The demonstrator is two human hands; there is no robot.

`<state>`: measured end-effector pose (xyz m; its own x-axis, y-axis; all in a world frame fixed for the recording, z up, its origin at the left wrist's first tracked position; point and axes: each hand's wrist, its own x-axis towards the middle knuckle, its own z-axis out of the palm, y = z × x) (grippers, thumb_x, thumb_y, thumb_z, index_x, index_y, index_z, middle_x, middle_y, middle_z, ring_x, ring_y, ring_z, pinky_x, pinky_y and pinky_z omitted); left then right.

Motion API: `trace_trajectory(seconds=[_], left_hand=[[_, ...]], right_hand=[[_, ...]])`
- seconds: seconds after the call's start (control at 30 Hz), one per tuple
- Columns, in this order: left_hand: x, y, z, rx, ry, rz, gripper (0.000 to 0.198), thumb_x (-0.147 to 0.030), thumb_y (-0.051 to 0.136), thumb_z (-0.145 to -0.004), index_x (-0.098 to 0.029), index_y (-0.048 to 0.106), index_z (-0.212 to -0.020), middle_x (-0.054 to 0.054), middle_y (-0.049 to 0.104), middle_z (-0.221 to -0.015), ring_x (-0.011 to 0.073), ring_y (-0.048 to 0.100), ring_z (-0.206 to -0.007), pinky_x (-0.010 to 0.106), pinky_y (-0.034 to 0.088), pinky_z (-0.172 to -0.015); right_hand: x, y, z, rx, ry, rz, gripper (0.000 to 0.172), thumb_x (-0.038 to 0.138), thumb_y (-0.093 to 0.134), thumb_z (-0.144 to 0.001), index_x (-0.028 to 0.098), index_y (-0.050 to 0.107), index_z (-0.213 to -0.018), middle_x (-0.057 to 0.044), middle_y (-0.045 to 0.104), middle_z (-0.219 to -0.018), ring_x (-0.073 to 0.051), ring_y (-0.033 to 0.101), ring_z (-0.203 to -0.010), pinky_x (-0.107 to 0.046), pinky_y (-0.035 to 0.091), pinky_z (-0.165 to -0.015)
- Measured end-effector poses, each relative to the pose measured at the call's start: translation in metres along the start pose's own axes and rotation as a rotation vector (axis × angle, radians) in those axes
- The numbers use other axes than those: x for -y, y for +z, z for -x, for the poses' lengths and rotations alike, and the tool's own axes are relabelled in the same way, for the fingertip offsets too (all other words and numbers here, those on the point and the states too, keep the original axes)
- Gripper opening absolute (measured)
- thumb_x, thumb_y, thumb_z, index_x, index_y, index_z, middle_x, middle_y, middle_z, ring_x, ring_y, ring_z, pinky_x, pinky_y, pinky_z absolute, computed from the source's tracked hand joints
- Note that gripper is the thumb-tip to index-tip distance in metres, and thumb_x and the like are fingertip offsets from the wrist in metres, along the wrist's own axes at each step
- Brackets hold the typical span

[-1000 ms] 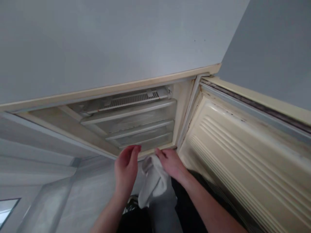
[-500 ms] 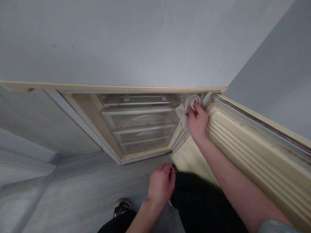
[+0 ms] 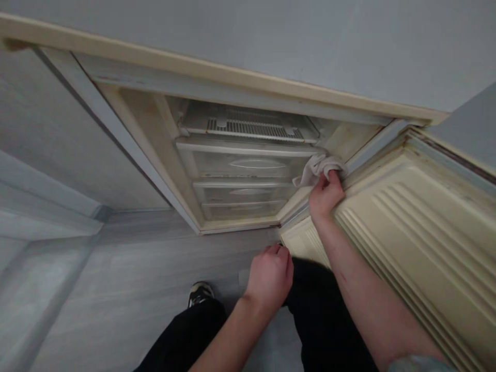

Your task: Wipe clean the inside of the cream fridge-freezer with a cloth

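My right hand (image 3: 326, 197) is closed on a crumpled white cloth (image 3: 316, 169), which rests against the inner right side wall of an open freezer compartment, beside the front of the upper drawer (image 3: 256, 164). My left hand (image 3: 271, 272) is curled closed above my knee, away from the cabinet; whether anything is inside its fingers is hidden. A slotted shelf (image 3: 251, 124) lies above the clear-fronted drawers.
The ribbed cream door (image 3: 430, 222) stands open on the right. A cream-edged panel (image 3: 232, 72) juts out above the compartment. My shoe (image 3: 200, 293) is on the grey floor (image 3: 135, 289), and grey panels stand at the left.
The view has tilted and shifted, showing more of the freezer interior. My right hand and the cloth sit lower along the right side wall. My left hand stays curled.
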<state>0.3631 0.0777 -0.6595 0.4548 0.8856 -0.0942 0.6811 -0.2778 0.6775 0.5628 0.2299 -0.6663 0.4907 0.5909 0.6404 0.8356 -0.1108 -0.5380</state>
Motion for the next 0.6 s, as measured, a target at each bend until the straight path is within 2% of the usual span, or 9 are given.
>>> trace_trajectory(seconds=[0.17, 0.23, 0.3, 0.43, 0.6], left_hand=[[0.007, -0.004, 0.009, 0.014, -0.043, -0.028, 0.024, -0.014, 0.046, -0.099, -0.019, 0.069, -0.093, 0.006, 0.074, -0.097, 0.0255, 0.071, -0.091, 0.041, 0.061, -0.082], [0.011, -0.007, 0.012, -0.005, -0.050, -0.027, 0.023, -0.014, 0.047, -0.099, -0.019, 0.068, -0.093, 0.006, 0.074, -0.096, 0.0253, 0.071, -0.090, 0.041, 0.062, -0.081], [0.014, -0.010, 0.015, -0.023, -0.054, -0.038, 0.023, -0.013, 0.047, -0.099, -0.020, 0.068, -0.091, 0.005, 0.073, -0.093, 0.0252, 0.071, -0.088, 0.041, 0.062, -0.079], [0.017, -0.011, 0.018, -0.058, -0.039, -0.078, 0.022, -0.011, 0.050, -0.097, -0.019, 0.067, -0.088, 0.004, 0.073, -0.088, 0.0245, 0.071, -0.082, 0.041, 0.063, -0.073], [0.018, -0.009, 0.019, -0.088, 0.032, -0.097, 0.009, -0.013, 0.062, -0.091, -0.018, 0.066, -0.083, 0.003, 0.070, -0.082, 0.0239, 0.069, -0.075, 0.040, 0.062, -0.061]], right_hand=[[-0.036, 0.042, 0.073, 0.216, 0.164, 0.113, 0.038, 0.017, 0.039, -0.090, 0.009, 0.071, -0.109, -0.019, 0.074, -0.110, -0.027, 0.066, -0.103, -0.037, 0.049, -0.094], [-0.052, 0.059, 0.098, 0.278, 0.181, 0.159, 0.040, 0.016, 0.037, -0.092, 0.008, 0.070, -0.112, -0.020, 0.073, -0.114, -0.028, 0.065, -0.107, -0.037, 0.048, -0.096], [-0.070, 0.074, 0.120, 0.415, 0.202, 0.258, 0.042, 0.014, 0.035, -0.095, 0.007, 0.070, -0.118, -0.022, 0.072, -0.114, -0.030, 0.066, -0.110, -0.036, 0.048, -0.096], [-0.103, 0.105, 0.157, 0.780, 0.237, 0.531, 0.045, 0.009, 0.034, -0.098, 0.005, 0.070, -0.125, -0.022, 0.073, -0.117, -0.029, 0.069, -0.113, -0.032, 0.049, -0.093], [-0.131, 0.152, 0.187, 1.016, 0.208, 0.626, 0.030, 0.011, 0.051, -0.101, 0.007, 0.072, -0.122, -0.016, 0.075, -0.114, -0.022, 0.071, -0.107, -0.030, 0.052, -0.090]])
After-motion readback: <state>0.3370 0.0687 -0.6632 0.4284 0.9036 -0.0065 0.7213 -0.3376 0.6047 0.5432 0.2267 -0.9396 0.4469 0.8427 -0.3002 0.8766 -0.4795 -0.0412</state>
